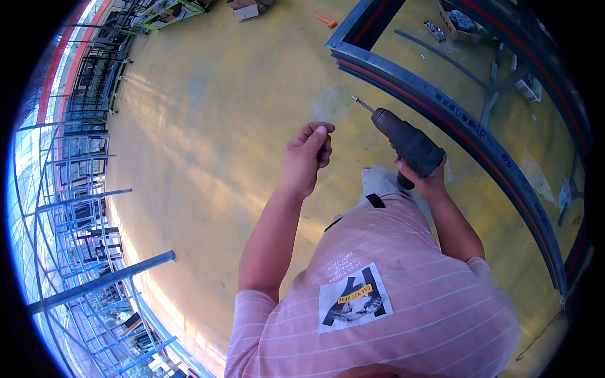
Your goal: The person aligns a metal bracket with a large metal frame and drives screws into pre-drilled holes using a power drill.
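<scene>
My right hand point(430, 181) is wrapped round the grip of a dark cordless drill point(408, 140). A slim metal bit point(362, 103) sticks out of its chuck, tilted up and to the left beside the corner of a grey metal frame point(435, 94). My left hand point(305, 159) is raised to the left of the drill, apart from it. Its fingers are curled, with the thumb pressed against the forefinger; whatever it may hold is hidden or too small to make out.
An orange tool point(326, 21) lies on the yellow floor point(208, 126) beyond the frame. Inside the frame are a box of small metal parts point(461, 22) and a loose metal strip point(441, 57). Blue metal racks point(82, 208) line the left, with a cardboard box point(247, 9) at the far side.
</scene>
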Tool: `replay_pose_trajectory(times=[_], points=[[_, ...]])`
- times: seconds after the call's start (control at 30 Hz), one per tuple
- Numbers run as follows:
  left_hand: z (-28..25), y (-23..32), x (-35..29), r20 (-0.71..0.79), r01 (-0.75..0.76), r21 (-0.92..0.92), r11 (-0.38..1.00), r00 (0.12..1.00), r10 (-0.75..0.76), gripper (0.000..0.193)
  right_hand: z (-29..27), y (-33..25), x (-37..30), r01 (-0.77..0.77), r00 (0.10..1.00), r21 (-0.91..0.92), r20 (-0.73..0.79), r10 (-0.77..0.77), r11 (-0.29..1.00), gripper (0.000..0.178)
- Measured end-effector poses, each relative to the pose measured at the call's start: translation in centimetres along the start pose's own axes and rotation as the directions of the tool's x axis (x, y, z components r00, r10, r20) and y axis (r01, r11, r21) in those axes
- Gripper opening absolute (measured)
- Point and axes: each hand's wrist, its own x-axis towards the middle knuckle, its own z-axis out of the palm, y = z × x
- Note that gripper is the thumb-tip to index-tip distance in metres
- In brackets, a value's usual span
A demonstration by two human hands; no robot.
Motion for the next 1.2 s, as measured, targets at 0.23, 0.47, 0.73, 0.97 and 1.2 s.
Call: replay_pose_trajectory(times=[0.23, 0.47, 0.73, 0.97, 1.2], points=[[0.3, 12.0, 17.4, 0.29, -0.181, 0.35, 0.919, 0.954, 0.077, 0.022, 4.6, -1.2, 4.8, 0.019, 0.939, -0.32, -0.321, -0.127, 0.947, 0.026], [3.4, 13.1, 27.0, 0.661, -0.397, 0.715, 0.576, 0.652, -0.372, 0.034, 13.8, 1.2, 5.9, -0.113, 0.697, -0.212, -0.713, -0.074, 0.971, 0.028], [5.5, 12.7, 28.8, 0.758, -0.394, 0.651, 0.648, 0.365, -0.54, 0.034, 29.0, 0.7, 16.4, 0.456, 0.117, 0.282, -0.959, 0.257, 0.844, 0.03], [5.9, 11.9, 29.1, 0.756, -0.286, 0.654, 0.701, 0.278, -0.592, 0.028, 30.4, -0.4, 20.0, 0.681, 0.012, 0.307, -0.912, 0.409, 0.665, 0.035], [4.9, 13.8, 31.7, 0.671, -0.159, 0.741, 0.652, 0.144, -0.728, 0.028, 29.8, -1.1, 20.0, 0.666, -0.045, 0.256, -0.924, 0.38, 0.701, 0.044]])
